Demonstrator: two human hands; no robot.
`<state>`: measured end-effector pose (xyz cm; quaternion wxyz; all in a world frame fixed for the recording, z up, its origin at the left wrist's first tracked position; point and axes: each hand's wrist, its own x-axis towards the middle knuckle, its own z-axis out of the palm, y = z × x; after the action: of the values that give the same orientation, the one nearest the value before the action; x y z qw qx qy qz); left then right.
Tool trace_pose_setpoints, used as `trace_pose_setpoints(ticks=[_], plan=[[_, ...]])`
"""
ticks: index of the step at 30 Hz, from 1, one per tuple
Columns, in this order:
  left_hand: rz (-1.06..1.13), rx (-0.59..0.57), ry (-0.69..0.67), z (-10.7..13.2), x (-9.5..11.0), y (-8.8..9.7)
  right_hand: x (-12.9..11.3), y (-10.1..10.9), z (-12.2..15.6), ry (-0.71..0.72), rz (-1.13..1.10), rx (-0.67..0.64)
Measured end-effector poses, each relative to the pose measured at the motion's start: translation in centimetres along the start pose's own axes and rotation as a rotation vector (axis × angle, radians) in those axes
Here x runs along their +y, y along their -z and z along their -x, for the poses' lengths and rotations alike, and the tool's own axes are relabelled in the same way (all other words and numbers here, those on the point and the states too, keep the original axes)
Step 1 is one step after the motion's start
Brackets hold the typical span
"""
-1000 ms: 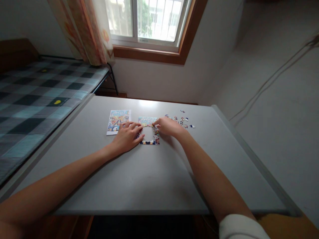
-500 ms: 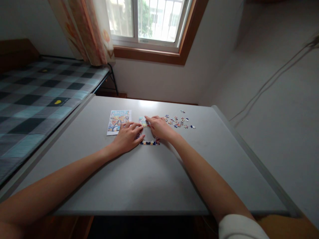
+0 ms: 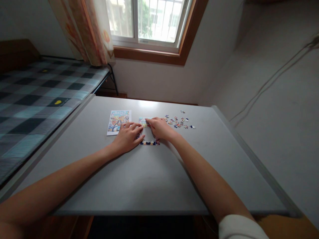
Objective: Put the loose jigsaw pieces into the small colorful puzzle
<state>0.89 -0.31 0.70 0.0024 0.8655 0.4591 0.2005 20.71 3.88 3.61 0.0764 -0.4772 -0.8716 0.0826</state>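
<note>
The puzzle frame (image 3: pixel 149 143) lies on the tabletop (image 3: pixel 149 179); the left hand (image 3: pixel 127 135), grip loosely spread, covers its left side; the right hand (image 3: pixel 160 128) points onto its far strip (image 3: pixel 142 121), any hold impossible to tell.

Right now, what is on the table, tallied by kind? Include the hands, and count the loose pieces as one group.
Hands: 2, left hand and right hand
Part-built puzzle: 1
Picture sheet: 1
Group of loose pieces: 1, too small to count singly
Total: 5
</note>
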Motion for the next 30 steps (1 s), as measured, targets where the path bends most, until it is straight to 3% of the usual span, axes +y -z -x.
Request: trace_pose_setpoints(ticks=[15, 22, 30], plan=[[-0.033, -0.015, 0.009, 0.1, -0.2, -0.3, 1.7, 0.6, 0.0, -0.076, -0.034, 0.033], [-0.027, -0.018, 0.024, 0.2, -0.4, -0.5, 2.9, 0.9, 0.0, -0.08, -0.148, -0.01], [-0.015, -0.03, 0.029, 0.3, -0.3, -0.3, 4.1, 1.5, 0.1, -0.145, -0.223, 0.029]])
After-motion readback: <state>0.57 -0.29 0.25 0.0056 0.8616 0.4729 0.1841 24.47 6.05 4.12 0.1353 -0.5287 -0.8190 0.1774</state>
